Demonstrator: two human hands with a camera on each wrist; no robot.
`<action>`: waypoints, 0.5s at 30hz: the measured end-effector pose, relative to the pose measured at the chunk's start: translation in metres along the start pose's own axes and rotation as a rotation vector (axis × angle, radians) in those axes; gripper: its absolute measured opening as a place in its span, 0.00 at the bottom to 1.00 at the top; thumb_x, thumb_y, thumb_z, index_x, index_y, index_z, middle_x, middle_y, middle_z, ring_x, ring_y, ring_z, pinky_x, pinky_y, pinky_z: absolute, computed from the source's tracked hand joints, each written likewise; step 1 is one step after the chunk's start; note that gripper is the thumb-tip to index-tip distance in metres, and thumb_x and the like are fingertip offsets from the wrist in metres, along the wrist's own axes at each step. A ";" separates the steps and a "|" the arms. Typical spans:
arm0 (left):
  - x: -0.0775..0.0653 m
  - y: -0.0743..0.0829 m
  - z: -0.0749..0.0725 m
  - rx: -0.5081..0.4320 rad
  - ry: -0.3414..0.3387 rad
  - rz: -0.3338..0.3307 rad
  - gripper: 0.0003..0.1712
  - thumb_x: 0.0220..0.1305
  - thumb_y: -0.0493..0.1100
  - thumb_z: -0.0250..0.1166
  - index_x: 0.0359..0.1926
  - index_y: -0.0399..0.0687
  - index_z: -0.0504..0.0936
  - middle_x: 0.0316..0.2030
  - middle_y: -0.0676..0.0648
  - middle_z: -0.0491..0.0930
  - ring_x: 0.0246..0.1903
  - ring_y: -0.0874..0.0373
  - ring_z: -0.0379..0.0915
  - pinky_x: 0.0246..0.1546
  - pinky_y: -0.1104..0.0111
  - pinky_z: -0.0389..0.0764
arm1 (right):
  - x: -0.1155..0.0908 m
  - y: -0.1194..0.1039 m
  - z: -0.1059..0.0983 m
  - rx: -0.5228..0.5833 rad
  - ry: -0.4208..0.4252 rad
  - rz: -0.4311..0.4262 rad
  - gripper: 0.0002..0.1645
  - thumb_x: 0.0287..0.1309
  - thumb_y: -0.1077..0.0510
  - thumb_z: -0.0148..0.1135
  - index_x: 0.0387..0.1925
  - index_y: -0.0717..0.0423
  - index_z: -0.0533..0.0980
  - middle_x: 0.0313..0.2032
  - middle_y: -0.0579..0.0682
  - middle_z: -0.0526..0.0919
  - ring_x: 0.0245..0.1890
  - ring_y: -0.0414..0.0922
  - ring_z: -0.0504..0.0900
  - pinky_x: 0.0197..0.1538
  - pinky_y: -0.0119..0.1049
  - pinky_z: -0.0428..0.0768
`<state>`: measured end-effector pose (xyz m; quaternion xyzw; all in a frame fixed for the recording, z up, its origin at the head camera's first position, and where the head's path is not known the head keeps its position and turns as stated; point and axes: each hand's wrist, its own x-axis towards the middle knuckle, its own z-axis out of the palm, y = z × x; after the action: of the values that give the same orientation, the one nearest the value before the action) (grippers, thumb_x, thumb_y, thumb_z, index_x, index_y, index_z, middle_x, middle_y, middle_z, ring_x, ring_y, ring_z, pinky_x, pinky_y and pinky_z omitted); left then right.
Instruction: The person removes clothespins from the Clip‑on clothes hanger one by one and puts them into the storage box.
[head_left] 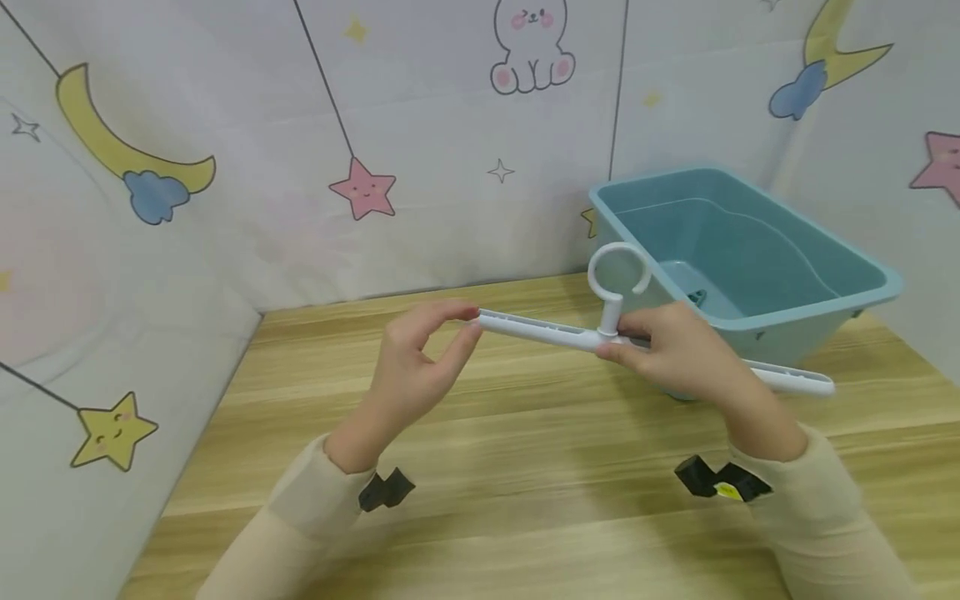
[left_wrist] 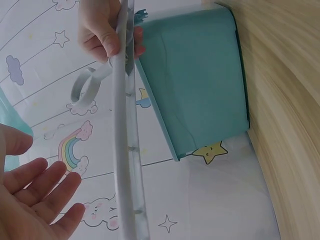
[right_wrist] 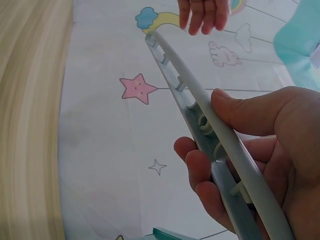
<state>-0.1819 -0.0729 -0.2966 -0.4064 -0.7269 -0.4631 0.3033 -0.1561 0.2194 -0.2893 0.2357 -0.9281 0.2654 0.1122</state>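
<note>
A white plastic clothes hanger [head_left: 540,330] with a round, nearly closed hook [head_left: 619,272] is held above the table by my right hand [head_left: 678,350]. The right thumb and fingers grip its bar beside the hook's base; in the right wrist view the ribbed, hollow underside of the hanger [right_wrist: 205,117] shows between them. My left hand [head_left: 416,358] is near the bar's left end, thumb and forefinger appearing to meet its tip in the head view. In the left wrist view the left hand [left_wrist: 40,200] has its fingers spread, apart from the bar.
A blue-green plastic tub [head_left: 750,242] stands at the back right of the wooden table [head_left: 510,500], close behind the right hand. A small dark green item [head_left: 697,297] lies inside it. Printed cloth walls [head_left: 450,125] rise behind and at both sides.
</note>
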 end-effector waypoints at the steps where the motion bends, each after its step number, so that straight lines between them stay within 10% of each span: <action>1: -0.001 0.000 -0.001 0.009 -0.002 0.008 0.10 0.56 0.29 0.67 0.40 0.30 0.83 0.37 0.38 0.85 0.41 0.48 0.81 0.48 0.61 0.79 | 0.001 -0.001 0.003 0.009 -0.013 0.000 0.12 0.59 0.53 0.67 0.23 0.52 0.77 0.14 0.38 0.59 0.15 0.34 0.57 0.20 0.30 0.59; 15: -0.018 -0.004 -0.017 0.189 -0.069 0.090 0.18 0.58 0.36 0.65 0.48 0.31 0.79 0.45 0.38 0.82 0.48 0.47 0.78 0.53 0.59 0.77 | 0.004 0.000 0.047 0.107 -0.194 -0.026 0.09 0.56 0.53 0.69 0.26 0.53 0.80 0.15 0.38 0.67 0.17 0.34 0.62 0.21 0.29 0.63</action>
<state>-0.1750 -0.0951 -0.3065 -0.4239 -0.7584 -0.3642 0.3353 -0.1635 0.1919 -0.3269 0.2778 -0.9160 0.2892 0.0127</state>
